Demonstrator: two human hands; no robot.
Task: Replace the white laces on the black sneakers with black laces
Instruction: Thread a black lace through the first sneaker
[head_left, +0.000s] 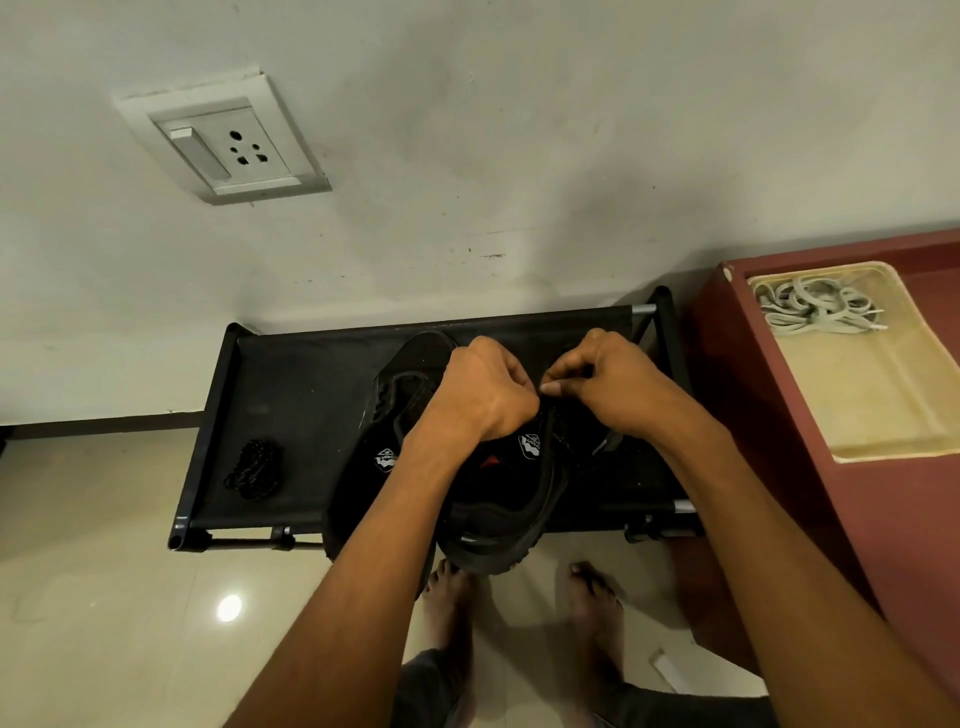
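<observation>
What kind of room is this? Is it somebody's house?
Probably a home, maybe near the entrance. There is a low black shoe rack against a plain wall with a wall socket, a shiny tiled floor, and the person stands barefoot lacing black sneakers.

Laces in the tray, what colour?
White, or pale grey in this light: laces bundled in the cream tray. Head view.

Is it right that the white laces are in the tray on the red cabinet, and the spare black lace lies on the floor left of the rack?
Not quite. The head view shows the black lace lying on the rack, at its left end. The white laces are in the tray as you say.
</observation>
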